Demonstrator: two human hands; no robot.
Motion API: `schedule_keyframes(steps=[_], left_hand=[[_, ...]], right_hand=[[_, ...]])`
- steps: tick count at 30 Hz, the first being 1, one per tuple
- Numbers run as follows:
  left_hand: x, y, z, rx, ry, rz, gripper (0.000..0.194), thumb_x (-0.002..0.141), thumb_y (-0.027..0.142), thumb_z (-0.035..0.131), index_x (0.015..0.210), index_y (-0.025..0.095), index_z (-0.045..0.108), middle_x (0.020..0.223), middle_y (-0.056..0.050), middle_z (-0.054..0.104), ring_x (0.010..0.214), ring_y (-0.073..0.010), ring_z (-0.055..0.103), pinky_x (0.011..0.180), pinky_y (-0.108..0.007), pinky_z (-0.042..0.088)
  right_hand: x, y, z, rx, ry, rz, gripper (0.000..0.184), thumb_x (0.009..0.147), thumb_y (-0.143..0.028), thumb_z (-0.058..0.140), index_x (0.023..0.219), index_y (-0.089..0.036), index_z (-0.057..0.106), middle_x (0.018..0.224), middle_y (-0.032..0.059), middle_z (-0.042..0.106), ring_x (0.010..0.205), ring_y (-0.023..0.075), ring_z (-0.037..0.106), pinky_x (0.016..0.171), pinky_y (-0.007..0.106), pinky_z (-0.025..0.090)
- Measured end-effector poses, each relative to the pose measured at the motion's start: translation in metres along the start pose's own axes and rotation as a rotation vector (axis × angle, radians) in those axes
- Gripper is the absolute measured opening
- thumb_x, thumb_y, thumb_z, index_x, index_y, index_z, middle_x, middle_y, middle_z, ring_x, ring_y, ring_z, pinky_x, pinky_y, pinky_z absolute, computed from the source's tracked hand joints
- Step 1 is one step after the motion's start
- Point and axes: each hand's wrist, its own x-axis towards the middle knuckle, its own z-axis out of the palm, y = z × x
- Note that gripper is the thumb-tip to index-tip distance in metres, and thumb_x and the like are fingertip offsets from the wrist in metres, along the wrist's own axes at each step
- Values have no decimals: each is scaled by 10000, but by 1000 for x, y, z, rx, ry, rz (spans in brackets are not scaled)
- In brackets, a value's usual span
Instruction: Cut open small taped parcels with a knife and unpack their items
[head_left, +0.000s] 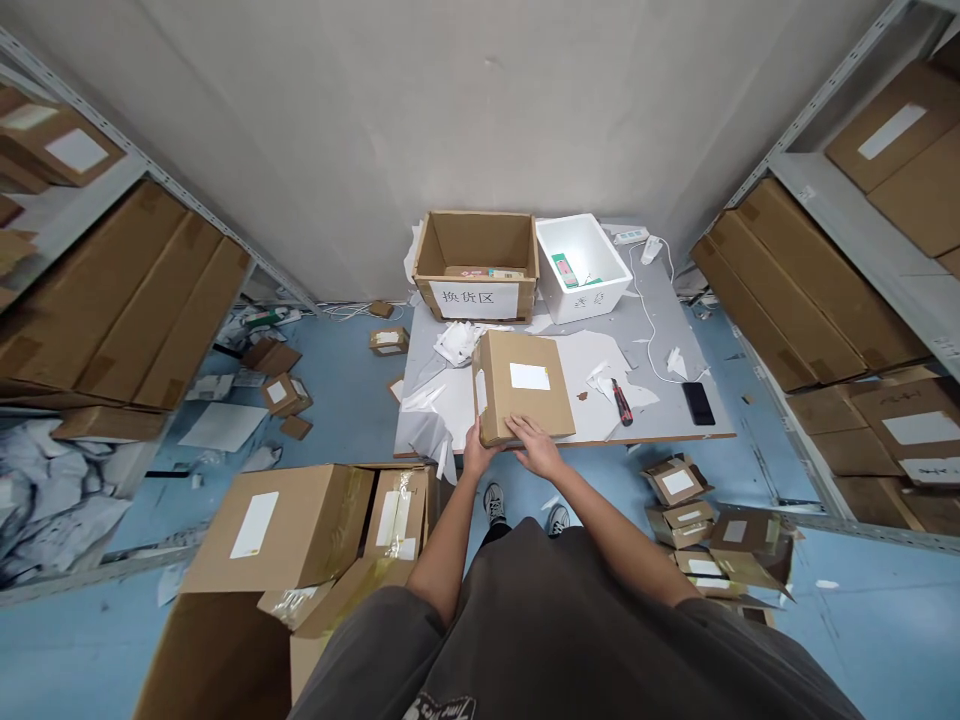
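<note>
A closed cardboard box point(551, 405) with a white label on its top lies at the front edge of the table, over white paper. My left hand point(476, 452) grips its near left corner from the side and below; part of the fingers is hidden. On the near edge of the box rests my right hand point(536, 447), its fingers apart and stretched flat over the top. To the right of the box is a red and black tool point(622, 403), perhaps a utility knife. Crumpled white paper point(459, 343) touches the box's far left side.
Behind stand an open carton point(475, 300) and a white foam bin point(589, 300), both with small items inside. A phone point(698, 404) and white cable lie on the table point(667, 330) at right. Large cartons point(292, 530) crowd my left; small boxes point(679, 482) sit right. Loaded shelves flank both sides.
</note>
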Motion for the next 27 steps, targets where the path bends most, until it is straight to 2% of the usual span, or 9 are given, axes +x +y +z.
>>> schedule_keyframes(steps=[3, 6, 8, 11, 13, 16, 19, 23, 27], left_hand=[[0, -9, -4, -36, 18, -48, 1197, 728, 252, 909, 1725, 169, 252, 1683, -196, 468, 1571, -364, 426, 1286, -482, 380], [-1, -9, -7, -52, 21, -55, 1231, 746, 249, 887, 1751, 213, 178, 1713, -178, 437, 1582, -343, 434, 1288, -472, 386], [-2, -5, -10, -36, 31, -42, 1260, 749, 263, 887, 1760, 223, 136, 1713, -178, 431, 1587, -339, 431, 1294, -481, 381], [-5, 4, -15, 17, 29, 49, 1277, 746, 252, 884, 1762, 214, 112, 1732, -182, 387, 1624, -328, 365, 1329, -489, 330], [-9, 10, -19, 75, 38, 72, 1226, 777, 242, 857, 1763, 229, 128, 1736, -171, 378, 1634, -319, 347, 1333, -487, 327], [-14, 16, -24, 184, 58, 16, 1130, 833, 245, 812, 1761, 274, 167, 1756, -158, 344, 1638, -332, 336, 1302, -506, 378], [-16, 15, -26, 259, 30, -57, 1060, 848, 278, 807, 1742, 305, 238, 1783, -167, 283, 1641, -381, 317, 1257, -558, 413], [-12, 11, -25, 305, -41, -141, 1061, 808, 302, 865, 1714, 281, 313, 1761, -231, 266, 1613, -449, 339, 1224, -610, 406], [-6, 12, -18, 327, -14, -165, 1141, 764, 343, 918, 1720, 294, 296, 1718, -250, 296, 1561, -482, 398, 1194, -634, 413]], right_hand=[[-4, 16, 12, -15, -29, 79, 918, 863, -113, 725, 1708, -268, 400, 1745, 149, 404, 1629, 323, 352, 1274, 544, 403], [-14, 44, 17, -55, 2, 269, 898, 864, -161, 758, 1690, -276, 423, 1760, 180, 353, 1635, 367, 324, 1258, 600, 387], [-19, 64, 15, -61, 23, 378, 897, 868, -204, 781, 1687, -262, 421, 1764, 203, 325, 1632, 374, 329, 1251, 596, 389], [-22, 85, 10, -48, 24, 511, 930, 864, -268, 817, 1695, -257, 400, 1766, 218, 288, 1599, 379, 385, 1224, 566, 423], [-21, 92, 8, -10, -9, 569, 981, 861, -308, 834, 1717, -287, 354, 1742, 207, 328, 1529, 365, 487, 1167, 530, 486], [-19, 94, 10, 61, -59, 534, 1027, 880, -279, 804, 1751, -326, 262, 1643, 155, 484, 1379, 298, 630, 1090, 443, 551], [-20, 90, 17, 104, -39, 459, 1008, 890, -216, 755, 1758, -316, 253, 1566, 118, 584, 1343, 267, 653, 1108, 418, 550], [-19, 84, 25, 178, 14, 454, 982, 868, -177, 743, 1742, -284, 308, 1601, 116, 583, 1420, 275, 611, 1142, 439, 545], [-16, 80, 27, 240, 60, 466, 1001, 815, -142, 763, 1718, -274, 351, 1619, 121, 574, 1423, 283, 623, 1150, 459, 547]])
